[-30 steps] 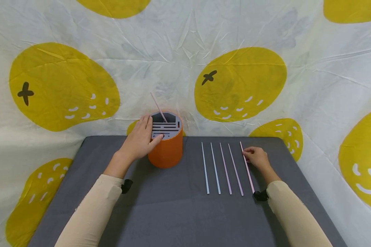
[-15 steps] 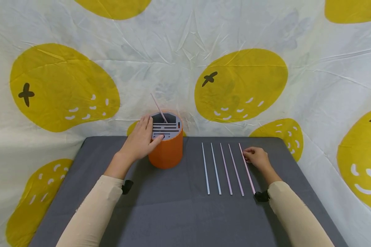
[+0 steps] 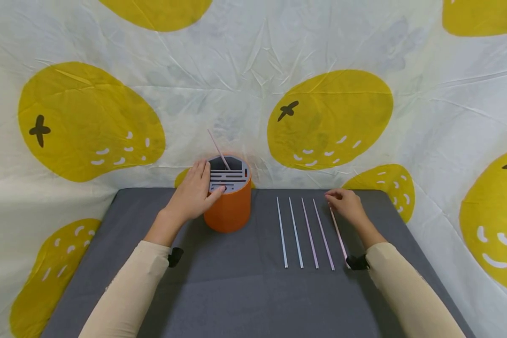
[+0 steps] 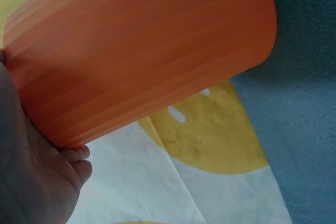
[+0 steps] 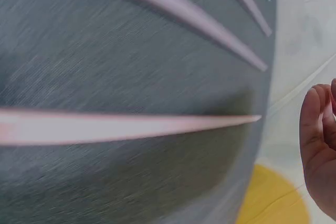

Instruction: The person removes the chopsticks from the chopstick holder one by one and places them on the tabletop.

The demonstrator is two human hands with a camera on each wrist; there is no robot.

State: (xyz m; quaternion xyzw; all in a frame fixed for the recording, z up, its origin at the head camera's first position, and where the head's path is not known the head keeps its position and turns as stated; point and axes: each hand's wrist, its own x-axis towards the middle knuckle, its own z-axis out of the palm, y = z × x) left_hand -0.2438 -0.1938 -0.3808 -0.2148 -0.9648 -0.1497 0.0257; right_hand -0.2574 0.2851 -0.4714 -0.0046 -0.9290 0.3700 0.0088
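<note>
In the head view my left hand (image 3: 193, 190) rests on the rim of an orange cylindrical utensil holder (image 3: 227, 211), fingers laid along its left side and thumb across the front. The holder has a grey slotted top, and a thin pink stick (image 3: 218, 148) leans up out of its rear opening. My right hand (image 3: 345, 204) hovers at the far end of another thin pink stick (image 3: 338, 230) lying on the table. In the right wrist view that stick (image 5: 131, 128) ends short of the bent fingers (image 5: 310, 109), which hold nothing visible.
Several more thin pastel sticks (image 3: 310, 234) lie side by side, bluish to lilac, between the holder and the right hand. Dark grey cloth covers the table (image 3: 245, 300). A white curtain (image 3: 236, 61) with yellow fruit prints hangs behind its far edge.
My right hand has let go of the rightmost pink stick and moved up toward its far end; the stick lies in line with the others. The left hand stays on the holder.
</note>
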